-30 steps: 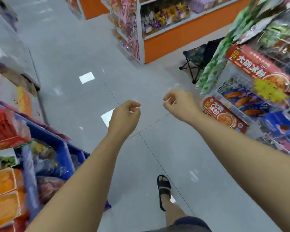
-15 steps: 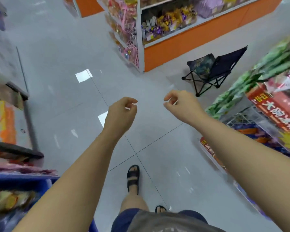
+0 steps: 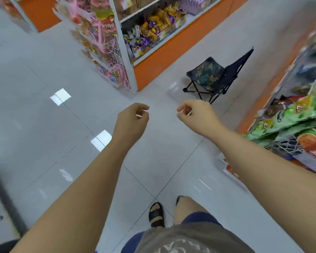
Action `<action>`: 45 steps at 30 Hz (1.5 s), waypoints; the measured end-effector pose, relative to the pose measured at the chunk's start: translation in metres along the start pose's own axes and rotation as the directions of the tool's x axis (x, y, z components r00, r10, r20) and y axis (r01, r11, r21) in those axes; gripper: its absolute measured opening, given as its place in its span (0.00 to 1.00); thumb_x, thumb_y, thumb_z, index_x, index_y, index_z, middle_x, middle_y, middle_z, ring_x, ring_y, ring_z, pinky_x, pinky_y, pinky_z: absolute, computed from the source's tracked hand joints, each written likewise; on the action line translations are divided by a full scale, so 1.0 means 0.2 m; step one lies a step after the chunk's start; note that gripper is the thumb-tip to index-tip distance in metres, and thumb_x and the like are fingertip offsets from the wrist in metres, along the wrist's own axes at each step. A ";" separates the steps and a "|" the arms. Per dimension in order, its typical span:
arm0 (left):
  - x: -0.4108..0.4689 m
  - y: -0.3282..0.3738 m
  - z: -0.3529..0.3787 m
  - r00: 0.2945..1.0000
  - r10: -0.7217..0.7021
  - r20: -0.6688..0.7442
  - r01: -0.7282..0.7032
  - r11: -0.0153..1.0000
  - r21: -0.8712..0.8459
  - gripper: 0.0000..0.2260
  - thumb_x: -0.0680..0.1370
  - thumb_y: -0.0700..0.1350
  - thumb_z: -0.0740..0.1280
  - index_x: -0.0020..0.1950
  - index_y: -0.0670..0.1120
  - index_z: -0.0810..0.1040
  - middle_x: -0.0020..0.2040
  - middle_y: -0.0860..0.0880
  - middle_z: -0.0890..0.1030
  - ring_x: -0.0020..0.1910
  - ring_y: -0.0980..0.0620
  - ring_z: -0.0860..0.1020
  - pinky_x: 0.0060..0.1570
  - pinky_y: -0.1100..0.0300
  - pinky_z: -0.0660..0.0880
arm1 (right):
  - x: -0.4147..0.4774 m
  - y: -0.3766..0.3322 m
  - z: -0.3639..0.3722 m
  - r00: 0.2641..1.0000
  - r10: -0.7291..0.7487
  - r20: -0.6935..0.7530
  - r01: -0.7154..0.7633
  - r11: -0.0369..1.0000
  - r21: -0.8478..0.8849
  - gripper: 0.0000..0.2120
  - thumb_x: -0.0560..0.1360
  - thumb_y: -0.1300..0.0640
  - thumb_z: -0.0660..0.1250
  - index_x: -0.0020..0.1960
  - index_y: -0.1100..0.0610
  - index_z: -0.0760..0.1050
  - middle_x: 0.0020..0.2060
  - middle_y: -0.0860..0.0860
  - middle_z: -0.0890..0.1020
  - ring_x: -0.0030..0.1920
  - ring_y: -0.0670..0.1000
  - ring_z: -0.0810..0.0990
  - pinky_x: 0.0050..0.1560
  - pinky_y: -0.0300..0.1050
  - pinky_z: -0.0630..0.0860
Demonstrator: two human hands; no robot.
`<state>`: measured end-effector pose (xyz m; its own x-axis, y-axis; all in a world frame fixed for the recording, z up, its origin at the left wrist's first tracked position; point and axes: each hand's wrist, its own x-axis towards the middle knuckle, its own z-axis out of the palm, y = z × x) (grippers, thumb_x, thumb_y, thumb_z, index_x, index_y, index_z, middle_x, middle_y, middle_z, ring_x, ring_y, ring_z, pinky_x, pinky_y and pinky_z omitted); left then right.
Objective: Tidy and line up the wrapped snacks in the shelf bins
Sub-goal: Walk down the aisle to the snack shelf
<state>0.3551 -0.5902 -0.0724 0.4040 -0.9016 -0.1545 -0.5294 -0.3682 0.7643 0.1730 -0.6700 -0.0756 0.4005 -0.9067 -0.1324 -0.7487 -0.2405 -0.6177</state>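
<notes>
bare tiled floor (image 3: 44, 128) spreads wide to the left of the left hand (image 3: 130, 119) and right hand (image 3: 195, 115). a folding chair (image 3: 210, 75) stands just beyond the right hand, an orange-based shelf (image 3: 171, 46) closes the way ahead, and green snack bags (image 3: 290, 117) overhang a wire rack (image 3: 281, 145) at right.

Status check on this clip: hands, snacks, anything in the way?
Both empty, loosely curled: left hand, right hand. Nearest green snack bags at right, untouched. Ahead, folding chair stands in aisle.
</notes>
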 end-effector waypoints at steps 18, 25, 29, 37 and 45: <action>1.41 0.47 0.11 0.994 0.103 0.026 -0.104 0.994 0.019 0.10 0.79 0.43 0.61 0.59 0.48 0.78 0.48 0.54 0.77 0.45 0.55 0.76 0.40 0.62 0.72 | 1.38 0.08 -0.42 1.000 0.005 -0.031 -0.005 1.000 0.023 0.04 0.74 0.57 0.64 0.48 0.52 0.77 0.36 0.41 0.76 0.42 0.49 0.77 0.47 0.49 0.78; 1.95 0.57 0.09 0.988 0.145 0.059 -0.147 0.989 0.015 0.10 0.80 0.43 0.61 0.59 0.47 0.77 0.50 0.51 0.79 0.41 0.59 0.74 0.41 0.64 0.69 | 1.86 0.05 -0.51 0.998 0.007 -0.070 -0.004 0.999 0.046 0.04 0.74 0.57 0.65 0.44 0.48 0.74 0.36 0.42 0.76 0.41 0.49 0.77 0.47 0.51 0.78; 2.31 0.58 0.08 0.980 0.158 0.120 -0.163 0.986 0.035 0.11 0.80 0.45 0.62 0.61 0.48 0.76 0.49 0.52 0.78 0.44 0.56 0.75 0.37 0.66 0.68 | 2.17 0.04 -0.53 0.993 0.056 -0.105 -0.052 0.998 0.043 0.04 0.74 0.57 0.65 0.46 0.49 0.76 0.37 0.42 0.77 0.42 0.49 0.77 0.47 0.50 0.77; 2.97 0.70 0.05 0.944 0.199 0.265 -0.218 0.975 0.044 0.11 0.80 0.45 0.62 0.61 0.47 0.76 0.51 0.52 0.76 0.48 0.55 0.74 0.47 0.62 0.67 | 2.71 0.04 -0.61 0.967 0.181 -0.179 -0.160 0.979 0.125 0.04 0.74 0.56 0.66 0.44 0.47 0.75 0.38 0.44 0.78 0.41 0.48 0.77 0.47 0.47 0.77; 3.48 0.92 0.24 0.914 0.227 0.338 -0.242 0.970 0.003 0.10 0.80 0.43 0.61 0.61 0.46 0.76 0.51 0.53 0.76 0.50 0.57 0.74 0.48 0.65 0.66 | 3.17 0.24 -0.79 0.950 0.228 -0.214 -0.201 0.969 0.142 0.03 0.74 0.55 0.67 0.44 0.47 0.75 0.37 0.43 0.78 0.39 0.46 0.75 0.48 0.46 0.76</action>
<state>0.5028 -1.2968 -0.0685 -0.0030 -0.9839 -0.1789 -0.6141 -0.1394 0.7768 0.3076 -1.3120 -0.0660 0.0961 -0.9903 -0.1007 -0.7313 -0.0016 -0.6821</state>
